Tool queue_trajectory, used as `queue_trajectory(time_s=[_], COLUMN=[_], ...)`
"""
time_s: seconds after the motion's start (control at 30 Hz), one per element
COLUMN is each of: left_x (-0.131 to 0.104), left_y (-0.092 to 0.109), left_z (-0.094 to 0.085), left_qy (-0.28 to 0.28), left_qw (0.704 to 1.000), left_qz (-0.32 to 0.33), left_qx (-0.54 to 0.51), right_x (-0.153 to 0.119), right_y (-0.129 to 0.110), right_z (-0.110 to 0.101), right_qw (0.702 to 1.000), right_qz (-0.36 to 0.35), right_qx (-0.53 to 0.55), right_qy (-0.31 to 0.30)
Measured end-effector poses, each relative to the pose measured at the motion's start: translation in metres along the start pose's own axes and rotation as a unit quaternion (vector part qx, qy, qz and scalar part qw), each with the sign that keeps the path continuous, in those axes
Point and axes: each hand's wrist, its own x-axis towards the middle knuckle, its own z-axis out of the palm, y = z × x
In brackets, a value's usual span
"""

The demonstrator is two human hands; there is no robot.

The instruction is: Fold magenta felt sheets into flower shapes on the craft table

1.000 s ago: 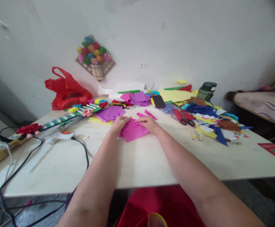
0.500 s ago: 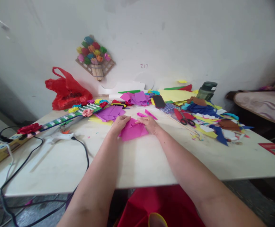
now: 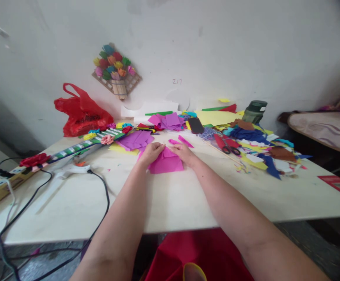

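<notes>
A magenta paper sheet lies at the middle of the table, with smaller magenta paper above its far edge. My left hand pinches this paper from the left, thumb and fingers pressed together. From the right, my right hand grips it too, the fingertips of both hands close together. Just beyond my right hand lie narrow folded magenta strips. Purple paper sheets are spread to the left of my left hand, over some yellow paper.
Scissors, a phone and heaped coloured scraps lie to the right, before a dark green bottle. On the left are a red bag, a flower-decorated strip, a white glue gun and black cables.
My left hand has shifted slightly right, closer to my right hand at the paper. The small magenta piece between them sits differently. The view has moved slightly.
</notes>
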Motion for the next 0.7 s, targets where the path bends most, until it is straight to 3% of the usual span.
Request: queue_trajectory(time_s=[0.27, 0.7], left_x=[-0.003, -0.004], left_y=[0.002, 0.004], left_z=[0.001, 0.002], left_qy=[-0.029, -0.026], left_qw=[0.996, 0.998], left_qz=[-0.033, -0.028], left_qx=[-0.080, -0.042], right_x=[-0.003, -0.005], right_y=[-0.008, -0.011], right_z=[0.002, 0.003], right_qw=[1.000, 0.999], right_qz=[-0.009, -0.039], right_qx=[-0.003, -0.020], right_qy=[-0.007, -0.015])
